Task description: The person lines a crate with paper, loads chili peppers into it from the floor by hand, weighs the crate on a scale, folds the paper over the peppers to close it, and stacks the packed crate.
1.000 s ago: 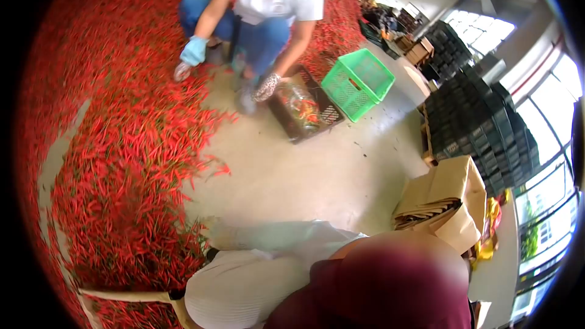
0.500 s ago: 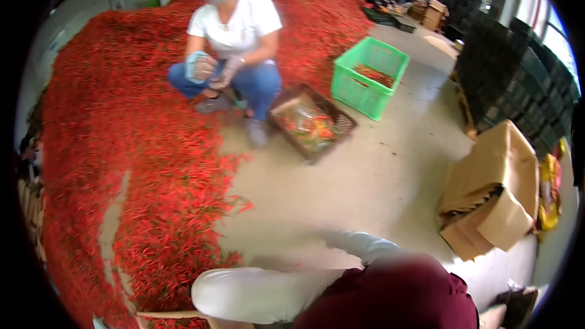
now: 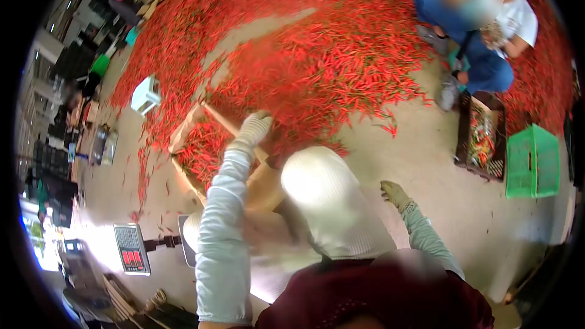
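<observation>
My left hand (image 3: 255, 128), in a pale striped glove, is over the near flap of a cardboard box (image 3: 183, 128) filled with red chili peppers (image 3: 204, 149). Its fingertips point down and are hidden, so I cannot see whether anything is in them. A large heap of chili peppers (image 3: 341, 67) spreads over the floor beyond the box. My right hand (image 3: 396, 195), also gloved, hangs over the bare floor to the right of my knee. Its fingers are slightly bent and apart, with nothing in them.
A scale display (image 3: 132, 250) stands left of the box, and a small white stool (image 3: 146, 94) lies farther back. To the right, a co-worker (image 3: 487, 49) squats by a brown crate (image 3: 481, 137) and a green crate (image 3: 532, 161).
My view has swung left and down, bringing the chili box, stool and scale into sight. Both my hands now show. The co-worker and crates have shifted to the right side of view.
</observation>
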`<state>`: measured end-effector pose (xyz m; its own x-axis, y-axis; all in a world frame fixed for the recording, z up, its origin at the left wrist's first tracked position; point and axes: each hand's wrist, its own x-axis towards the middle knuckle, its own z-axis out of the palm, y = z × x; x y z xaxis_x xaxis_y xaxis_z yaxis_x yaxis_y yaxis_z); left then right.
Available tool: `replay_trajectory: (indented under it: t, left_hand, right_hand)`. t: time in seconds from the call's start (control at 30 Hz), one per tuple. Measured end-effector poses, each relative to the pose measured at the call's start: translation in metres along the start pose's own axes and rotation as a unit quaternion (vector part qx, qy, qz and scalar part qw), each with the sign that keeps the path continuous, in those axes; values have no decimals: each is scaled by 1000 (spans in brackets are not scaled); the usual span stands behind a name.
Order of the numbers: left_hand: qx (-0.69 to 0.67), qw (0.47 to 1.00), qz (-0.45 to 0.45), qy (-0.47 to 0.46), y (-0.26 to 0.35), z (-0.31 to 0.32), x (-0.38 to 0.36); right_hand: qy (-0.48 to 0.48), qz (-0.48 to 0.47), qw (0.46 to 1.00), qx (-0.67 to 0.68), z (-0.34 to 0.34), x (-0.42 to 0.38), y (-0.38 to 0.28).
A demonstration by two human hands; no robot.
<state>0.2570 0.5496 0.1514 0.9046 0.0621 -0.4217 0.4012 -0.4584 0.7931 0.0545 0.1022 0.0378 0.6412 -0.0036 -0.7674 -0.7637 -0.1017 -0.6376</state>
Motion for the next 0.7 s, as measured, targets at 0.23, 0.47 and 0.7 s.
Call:
replay_trajectory:
  t: [0.23, 0.47, 0.7]
  left_hand:
    - [456, 875, -107, -121, -71, 15, 57]
    - [1, 932, -222, 287, -110, 2, 124]
    - [-46, 813, -455, 360, -160, -15, 200]
  right_hand:
    - [-78, -29, 996, 44, 69, 121, -109]
    - [85, -87, 991, 56, 91, 281, -159]
    - [166, -48, 984, 38, 127, 292, -189]
